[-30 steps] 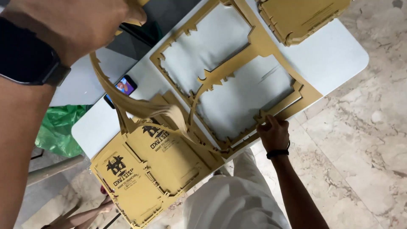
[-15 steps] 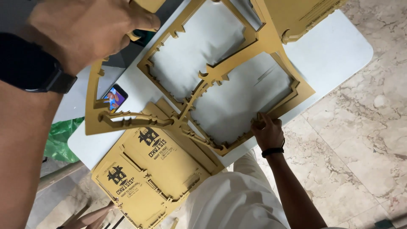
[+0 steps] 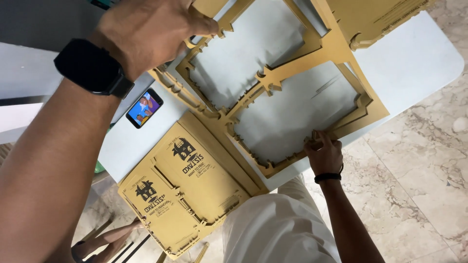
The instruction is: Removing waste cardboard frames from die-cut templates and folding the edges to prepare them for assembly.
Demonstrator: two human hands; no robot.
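Observation:
A tan die-cut cardboard frame [image 3: 292, 63] with two large cut-out openings lies across a white table [image 3: 414, 63]. My left hand [image 3: 151, 29], with a black watch on its wrist, grips the frame's far edge from above. My right hand [image 3: 324, 151], with a black band on its wrist, pinches the frame's near edge at the table's rim. Beside the frame, a stack of tan printed cardboard sheets [image 3: 180, 190] hangs over the table's near corner.
A phone [image 3: 144, 108] with a lit screen lies on the table left of the frame. More tan cardboard [image 3: 380, 19] sits at the far right. My white trousers [image 3: 278, 229] are below, over a marble floor [image 3: 419, 185]. A person's foot [image 3: 97, 243] shows at lower left.
The frame's bent left part, which drooped over the printed sheets, has been lifted and drawn off them; the frame now lies flatter. My right hand stays on the near edge.

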